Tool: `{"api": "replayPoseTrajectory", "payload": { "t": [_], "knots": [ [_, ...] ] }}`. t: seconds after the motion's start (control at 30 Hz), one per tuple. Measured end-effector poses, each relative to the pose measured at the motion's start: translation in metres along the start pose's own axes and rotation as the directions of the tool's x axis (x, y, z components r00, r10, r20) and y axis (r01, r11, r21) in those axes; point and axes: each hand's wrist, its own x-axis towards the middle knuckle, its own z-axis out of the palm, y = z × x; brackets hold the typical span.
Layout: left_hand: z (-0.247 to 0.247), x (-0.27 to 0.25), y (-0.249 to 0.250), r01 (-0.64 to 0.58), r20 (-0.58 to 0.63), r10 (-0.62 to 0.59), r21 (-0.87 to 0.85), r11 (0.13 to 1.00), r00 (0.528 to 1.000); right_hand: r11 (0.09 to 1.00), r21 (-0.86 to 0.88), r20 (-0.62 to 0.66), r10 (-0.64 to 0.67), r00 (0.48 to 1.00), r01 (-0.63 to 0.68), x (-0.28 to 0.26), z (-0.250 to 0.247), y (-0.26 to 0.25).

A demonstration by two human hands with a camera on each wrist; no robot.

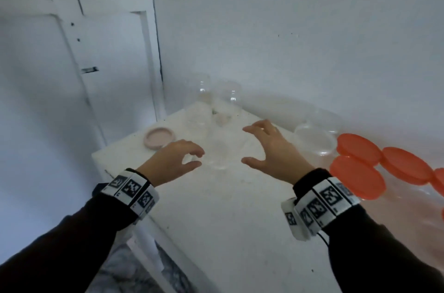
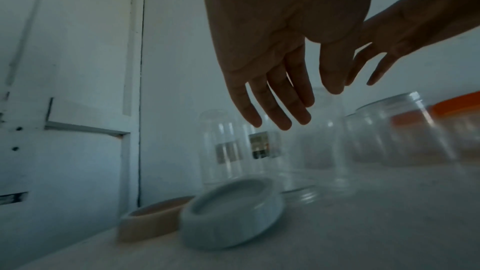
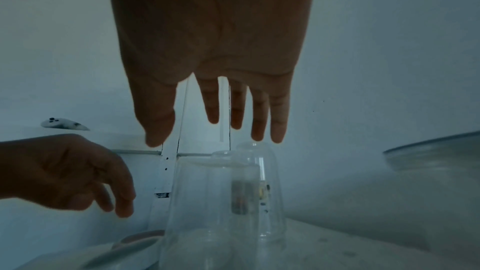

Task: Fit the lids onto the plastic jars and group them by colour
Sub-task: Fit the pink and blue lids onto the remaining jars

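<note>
Two blurred, unreadable labels (image 2: 230, 152) on clear jars (image 2: 221, 147)

A white bench (image 1: 216, 220) stands in a corner, its top scuffed and flecked with small dark specks; a plain white wall (image 1: 300, 28) runs behind it and to the right; to the left stands a white panelled door (image 1: 101, 40), its paint chipped in dark patches and dotted with small holes; a dark seam (image 1: 156, 28) runs down where the door frame meets the wall; below the bench's near left edge shows a patch of grey, marbled floor (image 1: 134, 273); the light is soft, cool and even, with faint shadow along the wall's foot behind the bench.
</note>
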Motion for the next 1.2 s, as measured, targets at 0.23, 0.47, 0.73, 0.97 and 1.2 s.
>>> {"api": "replayPoseTrajectory", "payload": {
  "t": [0.23,0.47,0.73,0.97,1.2],
  "knots": [
    [-0.01,0.018,-0.058,0.064,0.195,-0.095,0.157,0.986,0.976,0.985,-0.002,0.049,0.174,0.984,-0.174,0.056,0.027,-0.017],
    [-0.002,0.046,-0.069,-0.023,0.493,-0.148,0.324,0.946,0.858,0.964,-0.04,0.024,0.263,0.965,-0.262,0.068,0.041,-0.021],
    [-0.005,0.05,-0.078,-0.114,0.567,-0.103,0.333,0.936,0.817,0.967,0.006,-0.038,0.257,0.966,-0.257,0.042,0.026,-0.012],
    [-0.006,0.033,-0.077,-0.19,0.649,-0.026,0.261,0.947,0.761,0.955,0.074,-0.183,0.297,0.937,-0.288,0.018,0.012,-0.001],
    [-0.007,0.033,-0.065,-0.156,0.655,-0.066,0.275,0.949,0.753,0.948,0.124,-0.234,0.316,0.919,-0.294,0.005,0.017,0.006]
  ]
}}
